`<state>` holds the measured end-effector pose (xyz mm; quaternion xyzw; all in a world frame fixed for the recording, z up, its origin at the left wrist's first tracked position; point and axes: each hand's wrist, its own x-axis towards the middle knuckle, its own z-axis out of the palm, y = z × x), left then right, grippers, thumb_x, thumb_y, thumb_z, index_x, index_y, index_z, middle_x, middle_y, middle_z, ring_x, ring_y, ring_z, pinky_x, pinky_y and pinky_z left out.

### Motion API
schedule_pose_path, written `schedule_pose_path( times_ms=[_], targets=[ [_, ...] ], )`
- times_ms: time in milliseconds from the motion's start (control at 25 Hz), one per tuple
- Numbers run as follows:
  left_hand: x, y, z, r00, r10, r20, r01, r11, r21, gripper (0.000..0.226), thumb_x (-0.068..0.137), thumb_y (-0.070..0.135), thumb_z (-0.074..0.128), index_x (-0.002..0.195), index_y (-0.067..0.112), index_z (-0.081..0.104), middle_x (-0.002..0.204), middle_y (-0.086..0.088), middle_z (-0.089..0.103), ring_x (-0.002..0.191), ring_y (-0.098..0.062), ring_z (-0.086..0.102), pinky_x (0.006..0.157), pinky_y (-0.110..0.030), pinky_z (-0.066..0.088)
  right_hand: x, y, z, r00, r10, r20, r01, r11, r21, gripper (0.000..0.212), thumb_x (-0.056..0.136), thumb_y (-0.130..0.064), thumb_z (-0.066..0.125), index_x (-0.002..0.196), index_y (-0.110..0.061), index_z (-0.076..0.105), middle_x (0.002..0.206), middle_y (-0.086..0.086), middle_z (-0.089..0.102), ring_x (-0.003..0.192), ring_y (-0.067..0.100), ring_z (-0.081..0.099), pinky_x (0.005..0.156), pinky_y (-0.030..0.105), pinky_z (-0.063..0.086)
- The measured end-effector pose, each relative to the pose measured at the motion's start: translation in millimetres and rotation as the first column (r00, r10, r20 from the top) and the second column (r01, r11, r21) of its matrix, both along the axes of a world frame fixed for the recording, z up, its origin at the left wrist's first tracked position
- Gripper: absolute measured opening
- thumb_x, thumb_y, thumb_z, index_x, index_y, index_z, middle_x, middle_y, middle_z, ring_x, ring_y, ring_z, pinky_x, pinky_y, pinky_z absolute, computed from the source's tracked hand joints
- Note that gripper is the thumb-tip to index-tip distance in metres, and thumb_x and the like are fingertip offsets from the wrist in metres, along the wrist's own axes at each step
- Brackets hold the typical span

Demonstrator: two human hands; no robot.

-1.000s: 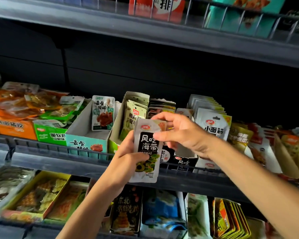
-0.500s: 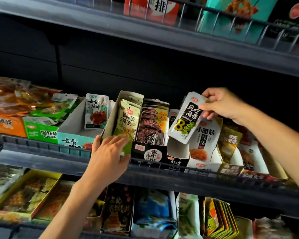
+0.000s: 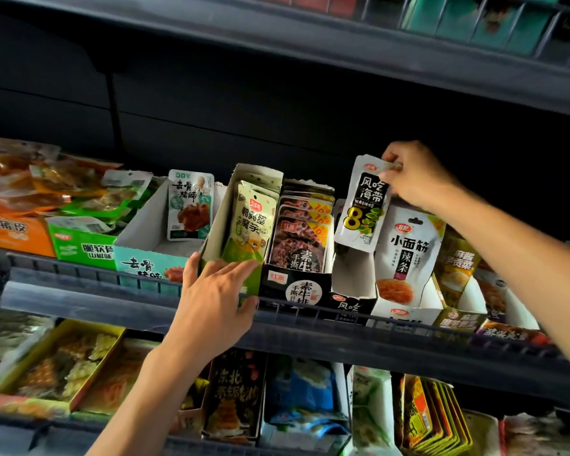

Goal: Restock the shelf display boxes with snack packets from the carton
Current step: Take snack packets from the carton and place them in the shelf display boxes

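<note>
My right hand [image 3: 415, 174] pinches the top edge of a white-and-black kelp snack packet [image 3: 362, 205] and holds it upright over a nearly empty black-and-white display box [image 3: 352, 287] on the middle shelf. The packet's lower edge sits at the box's opening. My left hand [image 3: 214, 291] rests with straight fingers against the front of the pale green display box [image 3: 244, 222] two boxes to the left, touching its front packet. The carton is out of view.
Neighbouring boxes stand close on both sides: a dark one [image 3: 298, 245] full of packets to the left, a white one [image 3: 405, 258] to the right. A wire rail [image 3: 343, 315] runs along the shelf front. Another shelf [image 3: 310, 37] hangs above, more stock lies below.
My right hand took the kelp packet out of my left hand, carried it up and right, and has lowered it to the box opening. My left hand moved onto the green box front.
</note>
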<state>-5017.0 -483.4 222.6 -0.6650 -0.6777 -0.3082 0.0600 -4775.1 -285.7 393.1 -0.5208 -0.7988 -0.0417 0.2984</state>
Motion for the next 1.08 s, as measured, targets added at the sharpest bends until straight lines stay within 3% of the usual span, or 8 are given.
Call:
schedule_pose_path(
  times_ms=[240, 400, 520, 640, 760, 880, 1000, 1080],
  targets=[
    [-0.4, 1.6, -2.3, 1.000, 0.002, -0.010, -0.002, 1.000, 0.020, 0.057, 0.082, 0.033, 0.073, 0.136, 0.026, 0.057, 0.123, 0.009, 0.068, 0.122, -0.021, 0.057, 0.119, -0.054, 0.011, -6.7, 2.5, 5.6, 0.998, -0.034, -0.058, 0.035, 0.999, 0.025, 0.018, 0.095, -0.008, 0.060, 0.113, -0.008, 0.061, 0.111, 0.013, 0.061, 0.100, 0.027, 0.062, 0.082, 0.032, 0.047],
    [0.3, 2.5, -5.5, 1.000, 0.001, -0.004, -0.001, 0.999, 0.038, 0.054, 0.079, 0.030, 0.076, 0.131, 0.025, 0.060, 0.116, 0.009, 0.071, 0.116, -0.022, 0.061, 0.117, -0.057, 0.016, -11.6, 1.5, -6.2, 0.983, -0.062, -0.171, 0.058, 0.998, -0.025, 0.017, 0.095, -0.010, 0.060, 0.112, -0.016, 0.060, 0.107, 0.010, 0.063, 0.091, 0.028, 0.067, 0.084, 0.047, 0.058],
    [-0.5, 3.0, -6.2, 1.000, 0.001, -0.005, -0.001, 0.999, 0.045, 0.054, 0.079, 0.029, 0.076, 0.130, 0.025, 0.060, 0.115, 0.009, 0.071, 0.116, -0.022, 0.062, 0.118, -0.058, 0.016, -10.6, 7.6, -6.3, 0.941, -0.122, -0.316, 0.078, 0.986, -0.148, 0.025, 0.098, -0.006, 0.056, 0.122, -0.011, 0.055, 0.105, 0.013, 0.063, 0.078, 0.023, 0.068, 0.067, 0.033, 0.061],
    [0.2, 3.0, -6.2, 1.000, 0.000, 0.000, 0.000, 0.999, 0.045, 0.053, 0.080, 0.029, 0.075, 0.130, 0.025, 0.060, 0.115, 0.009, 0.071, 0.116, -0.021, 0.061, 0.118, -0.058, 0.016, -5.6, 7.0, -11.1, 0.901, -0.167, -0.400, 0.062, 0.963, -0.262, 0.031, 0.100, -0.003, 0.049, 0.131, -0.009, 0.049, 0.100, 0.018, 0.062, 0.063, 0.014, 0.062, 0.044, 0.015, 0.052],
    [-0.2, 3.1, -7.6, 1.000, -0.012, -0.004, 0.012, 0.998, 0.061, 0.052, 0.079, 0.029, 0.074, 0.129, 0.024, 0.061, 0.113, 0.008, 0.072, 0.113, -0.022, 0.062, 0.117, -0.059, 0.018, -6.1, 0.6, -19.1, 0.968, -0.109, -0.224, 0.057, 0.972, -0.227, 0.020, 0.098, -0.004, 0.054, 0.116, -0.013, 0.056, 0.095, 0.013, 0.063, 0.070, 0.019, 0.065, 0.057, 0.027, 0.058],
    [-1.5, 2.9, -8.8, 1.000, -0.006, -0.014, 0.007, 0.997, 0.071, 0.053, 0.078, 0.026, 0.076, 0.128, 0.022, 0.061, 0.113, 0.007, 0.072, 0.112, -0.023, 0.063, 0.116, -0.060, 0.019, -12.7, -8.7, -26.7, 0.991, -0.002, 0.131, 0.007, 0.999, -0.038, 0.008, 0.094, -0.010, 0.060, 0.095, -0.018, 0.058, 0.098, 0.011, 0.065, 0.084, 0.025, 0.063, 0.075, 0.041, 0.056],
    [0.6, 3.7, -9.2, 0.999, -0.002, -0.034, 0.005, 0.996, 0.087, 0.054, 0.077, 0.026, 0.078, 0.128, 0.022, 0.062, 0.112, 0.007, 0.072, 0.111, -0.023, 0.064, 0.116, -0.060, 0.021, -19.2, -13.1, -39.4, 0.811, -0.164, 0.562, 0.043, 0.974, 0.223, 0.010, 0.094, -0.022, 0.059, 0.103, -0.020, 0.061, 0.105, 0.009, 0.067, 0.101, 0.027, 0.054, 0.087, 0.038, 0.040],
    [-0.2, 2.5, -11.2, 0.999, 0.011, -0.052, -0.007, 0.997, 0.079, 0.055, 0.076, 0.026, 0.079, 0.128, 0.022, 0.061, 0.110, 0.007, 0.073, 0.109, -0.023, 0.064, 0.115, -0.060, 0.022, -24.2, -14.2, -54.3, 0.711, -0.278, 0.646, 0.096, 0.948, 0.302, 0.021, 0.095, -0.030, 0.054, 0.111, -0.020, 0.062, 0.112, 0.007, 0.069, 0.115, 0.028, 0.049, 0.095, 0.041, 0.032]
  ],
)
